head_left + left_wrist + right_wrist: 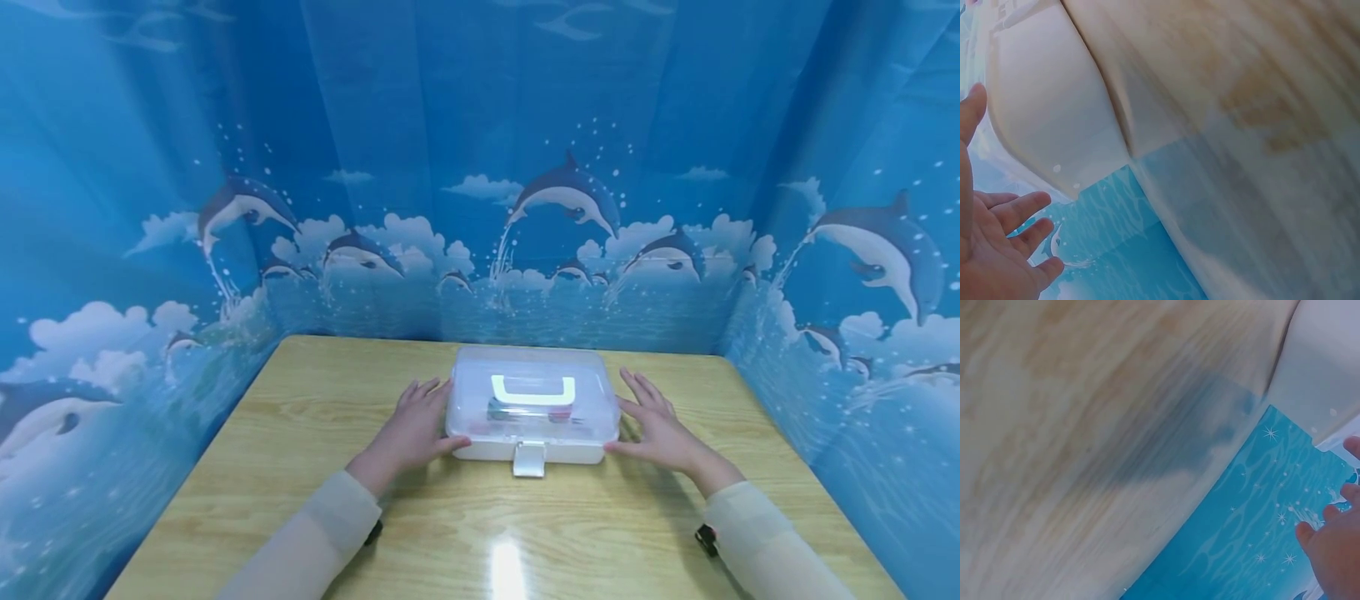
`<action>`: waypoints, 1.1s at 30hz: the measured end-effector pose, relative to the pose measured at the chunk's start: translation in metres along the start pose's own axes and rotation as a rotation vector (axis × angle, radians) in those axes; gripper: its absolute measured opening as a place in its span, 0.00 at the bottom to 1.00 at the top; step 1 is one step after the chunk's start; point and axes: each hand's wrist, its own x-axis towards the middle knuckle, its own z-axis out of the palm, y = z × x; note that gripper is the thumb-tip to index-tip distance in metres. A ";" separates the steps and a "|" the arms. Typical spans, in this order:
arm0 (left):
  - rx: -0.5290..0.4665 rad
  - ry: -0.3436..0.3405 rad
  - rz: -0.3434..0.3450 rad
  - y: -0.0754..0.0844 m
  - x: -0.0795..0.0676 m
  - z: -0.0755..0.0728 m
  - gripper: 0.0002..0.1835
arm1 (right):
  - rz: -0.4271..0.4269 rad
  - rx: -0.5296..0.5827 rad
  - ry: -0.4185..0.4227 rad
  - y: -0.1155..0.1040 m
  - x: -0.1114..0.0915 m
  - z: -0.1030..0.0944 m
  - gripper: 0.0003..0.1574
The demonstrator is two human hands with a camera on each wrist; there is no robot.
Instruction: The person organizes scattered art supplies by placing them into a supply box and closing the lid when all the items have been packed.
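Observation:
A white plastic storage box with a clear lid sits on the wooden table, its white handle lying on the lid. Its front latch sticks out at the middle. Small coloured items show dimly through the lid; their kind is unclear. My left hand is at the box's left side, fingers extended, thumb near the front corner. My right hand is at the right side with fingers spread. In the wrist views, the left hand and the right hand both have loosely extended fingers beside the box walls.
The light wooden table runs out to either side of the box and in front of it. A blue curtain printed with dolphins and clouds encloses the table at the back and both sides. Light glares on the table's front.

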 end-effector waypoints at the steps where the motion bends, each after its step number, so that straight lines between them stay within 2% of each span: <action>1: 0.001 -0.001 0.000 0.000 0.000 -0.001 0.57 | 0.002 0.000 -0.002 0.000 0.000 0.000 0.57; 13: -0.018 -0.012 -0.005 -0.001 -0.002 -0.011 0.55 | 0.018 0.005 -0.013 0.000 0.000 -0.002 0.58; 20: 0.007 0.056 -0.006 0.002 0.001 -0.016 0.57 | 0.027 0.009 -0.017 0.000 0.000 -0.002 0.59; 27: 0.057 0.142 0.077 0.015 0.012 -0.023 0.57 | 0.032 0.004 -0.016 -0.002 0.001 -0.004 0.60; 33: 0.098 0.152 0.143 0.030 0.020 -0.025 0.56 | 0.042 0.005 -0.021 -0.003 0.001 -0.003 0.60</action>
